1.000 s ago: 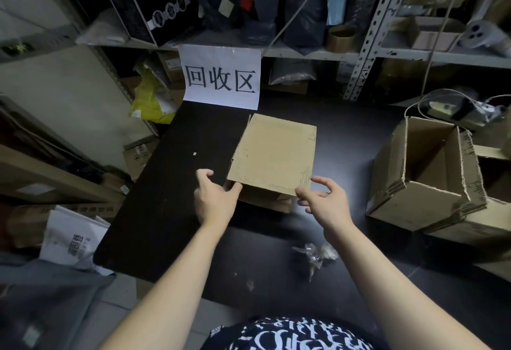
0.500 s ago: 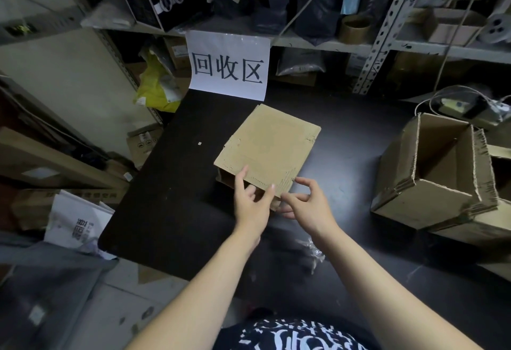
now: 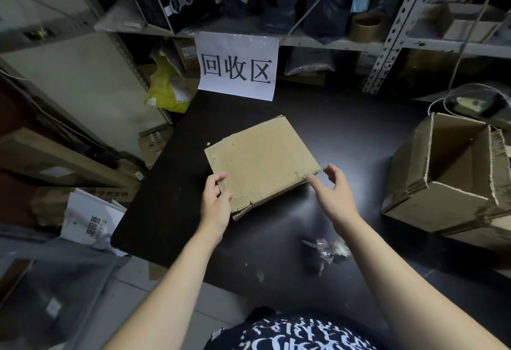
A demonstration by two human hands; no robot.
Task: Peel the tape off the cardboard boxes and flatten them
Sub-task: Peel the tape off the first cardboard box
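Now our left hand (image 3: pixel 215 203) grips the near-left corner of the flattened cardboard box (image 3: pixel 262 161) lying on the table (image 3: pixel 345 128). Right hand (image 3: pixel 336 197) fingers spread, holding nothing, just beside its right corner. Crumpled tape wad (image 3: pixel 326 250) nearer us; unflattened boxes (image 3: pixel 448 172) at right.

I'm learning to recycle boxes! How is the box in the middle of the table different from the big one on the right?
The flat brown cardboard box lies squashed down on the black table; the open brown cardboard box at the right stands hollow, its inside showing. The left hand grips the flat box's corner; no hand touches the open box. Both are plain brown cardboard.
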